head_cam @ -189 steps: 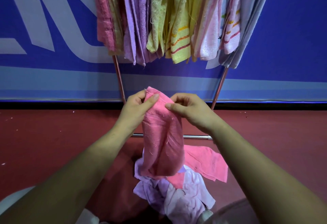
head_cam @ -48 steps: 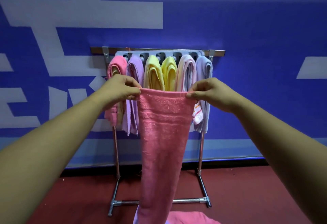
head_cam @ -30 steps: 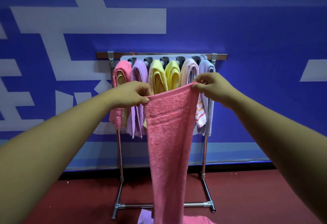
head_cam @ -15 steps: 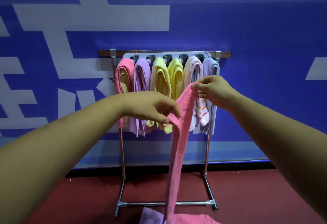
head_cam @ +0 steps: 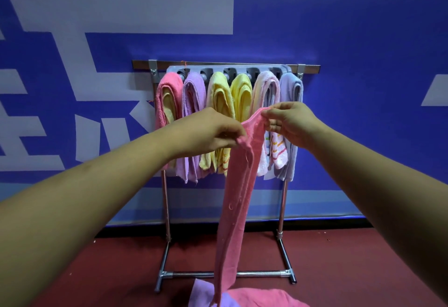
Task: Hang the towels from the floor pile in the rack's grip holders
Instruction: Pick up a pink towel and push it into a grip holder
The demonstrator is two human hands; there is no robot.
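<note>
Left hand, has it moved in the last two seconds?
Yes. The left hand slid right along the metal towel rack, from the hung purple towel to the yellow towels.

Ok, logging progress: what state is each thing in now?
Pink towel: held up, gathered narrow, hanging down.
Left hand: pinching towel's top edge.
Right hand: pinching towel's top edge.
Rack: upright.
Hung towels: six bundles draped on rack.
Floor pile: pink and purple towels left.

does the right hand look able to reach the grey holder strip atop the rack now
Probably yes: the right hand is raised in front of the hung towels, below the holder strip, nothing between; it does pinch the pink towel.
</note>
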